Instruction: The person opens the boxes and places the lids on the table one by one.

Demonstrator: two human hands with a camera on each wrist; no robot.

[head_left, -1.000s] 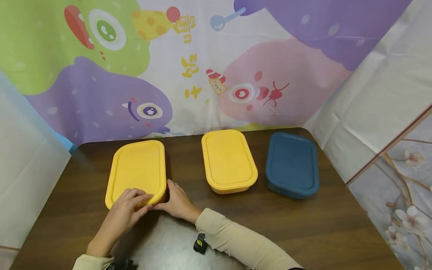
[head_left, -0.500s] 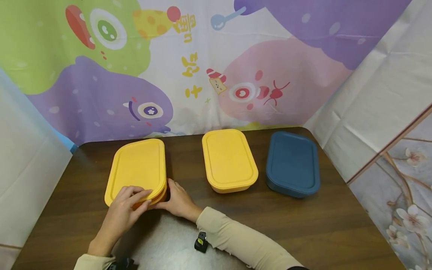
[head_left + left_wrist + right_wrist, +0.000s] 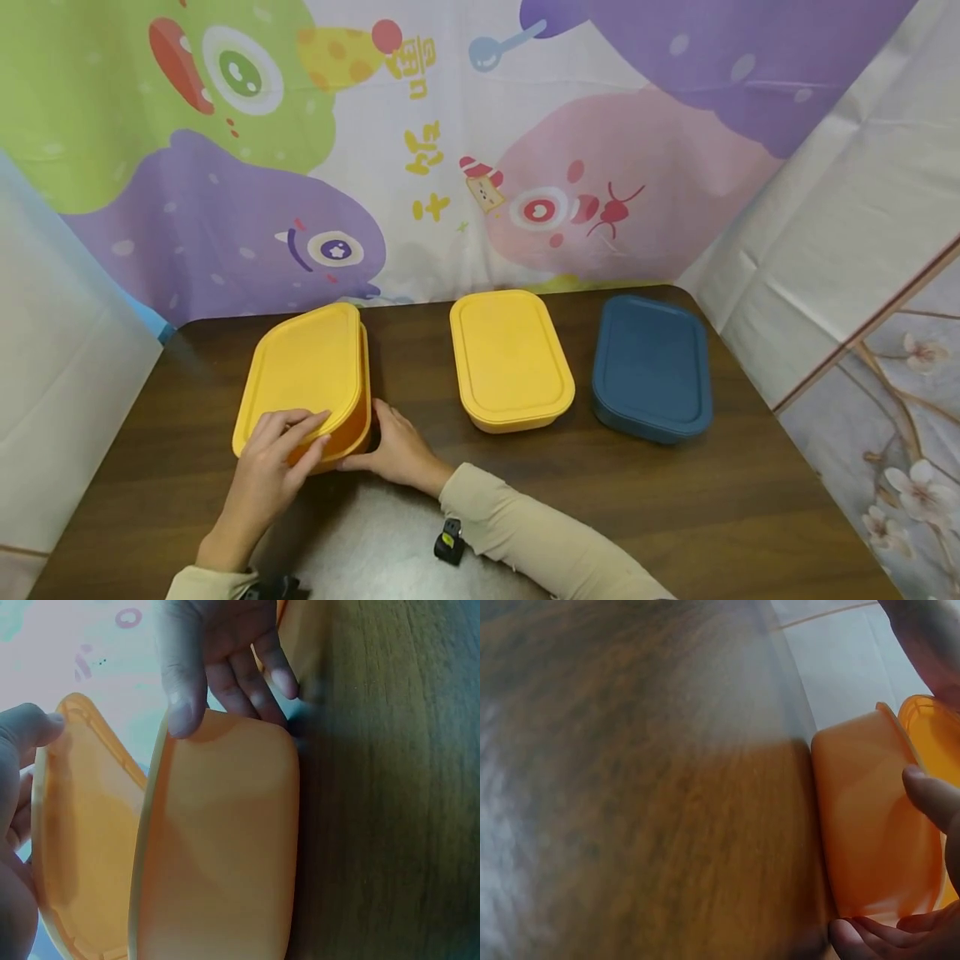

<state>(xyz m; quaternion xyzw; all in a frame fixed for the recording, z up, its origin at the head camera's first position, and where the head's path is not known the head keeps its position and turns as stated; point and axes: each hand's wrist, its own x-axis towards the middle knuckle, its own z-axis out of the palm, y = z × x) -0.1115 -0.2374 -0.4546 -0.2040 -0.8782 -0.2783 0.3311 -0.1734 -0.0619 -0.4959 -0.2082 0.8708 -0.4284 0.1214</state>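
Beyond the fingertips, at the far edge of a dark brown wood-grain table, hangs a white cloth printed with bright cartoon monsters. Nearest to the person's fingers is a rounded rectangular box base of smooth yellow-orange, plastic-looking material, standing on the tabletop between the two hands. The left hand pinches the near right corner of a flat yellow lid with a raised rim, thumb on one side and fingers on the other. The right hand grips the base at its near right corner, thumb against the near wall just below the rim and fingers bent around the side. Under the left fingers the lid is tilted, its right side clear of the base; whether its far left edge touches the rim cannot be told. To the right of the right fingers, well apart from them, stand a second yellow lidded box and, farther off, a dark blue lidded box. Prying the lid off seems the step in hand. The next move probably calls for the left fingers to raise the lid farther, with the right fingers bracing the base against the table.
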